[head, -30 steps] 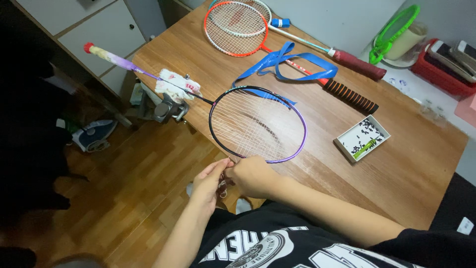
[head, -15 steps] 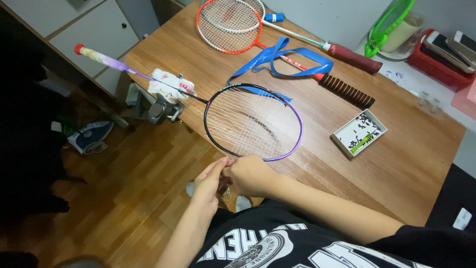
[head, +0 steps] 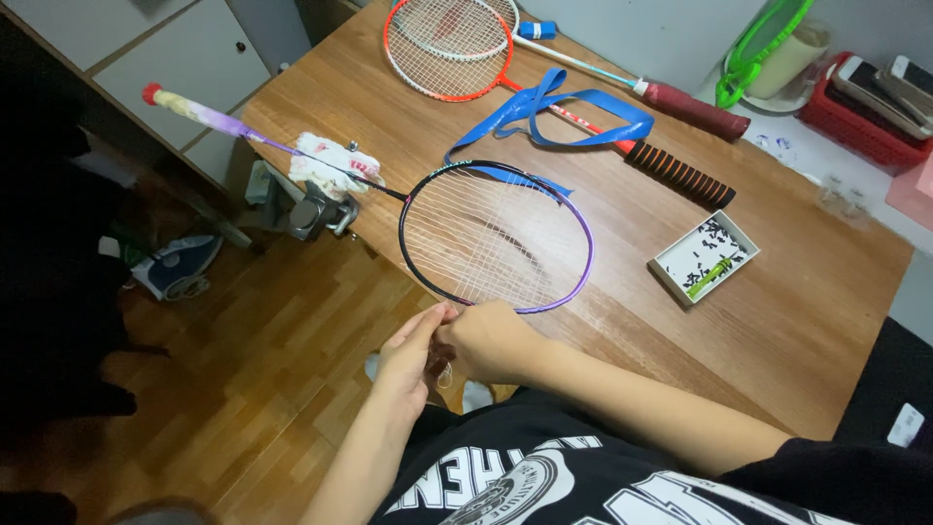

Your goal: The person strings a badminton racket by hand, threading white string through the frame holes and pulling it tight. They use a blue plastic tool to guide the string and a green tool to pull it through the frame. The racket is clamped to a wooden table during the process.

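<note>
A badminton racket with a black and purple frame [head: 586,255] lies over the corner of the wooden table [head: 797,331]. Its shaft is held in a metal clamp [head: 321,209] padded with white cloth, and the purple handle [head: 209,112] sticks out past the table. Both my hands meet at the near rim of the racket head. My left hand [head: 410,352] pinches a thin white string [head: 445,374] at the rim. My right hand [head: 488,340] is closed beside it on the same string, and a short loop hangs below.
A red-framed racket [head: 447,44], a blue strap [head: 573,107] and a black-gripped handle [head: 680,175] lie further back. A small white tray [head: 705,258] sits to the right, with a green racket [head: 768,39] and a red basket [head: 875,97] beyond. A clothes iron [head: 175,267] is on the floor.
My hands stay together at the near rim of the racket head. Only the view has shifted slightly.
</note>
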